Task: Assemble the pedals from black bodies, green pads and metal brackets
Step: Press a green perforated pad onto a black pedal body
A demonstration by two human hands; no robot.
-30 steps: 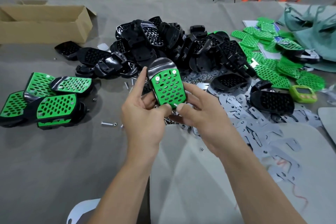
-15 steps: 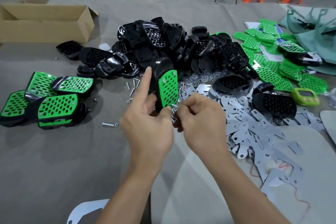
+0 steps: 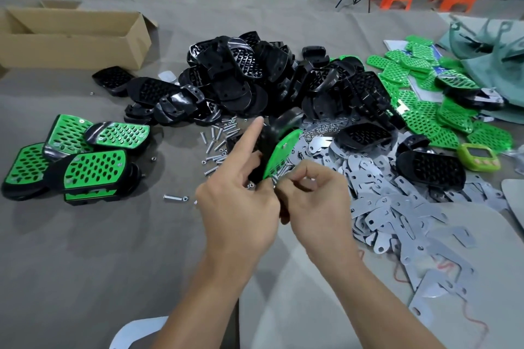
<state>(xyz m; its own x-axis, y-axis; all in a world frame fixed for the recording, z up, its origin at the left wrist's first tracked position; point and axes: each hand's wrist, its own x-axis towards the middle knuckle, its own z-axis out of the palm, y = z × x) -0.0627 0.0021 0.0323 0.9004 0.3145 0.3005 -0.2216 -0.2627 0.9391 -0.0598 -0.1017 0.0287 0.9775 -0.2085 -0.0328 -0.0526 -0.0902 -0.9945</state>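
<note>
Now the pedal [image 3: 279,150] is gripped edge-on by the L hand [image 3: 241,207]; a small part [image 3: 275,179], prob. a screw, is pinched at its lower edge by the R hand [image 3: 314,201]. Pad & body holes should be kept aligned.

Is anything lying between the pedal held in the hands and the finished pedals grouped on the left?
Nothing visible blocks it. The left hand holds the pedal above the cloth; between it and the finished pedals lie only a loose screw and a small nut, flat on the cloth.
</note>
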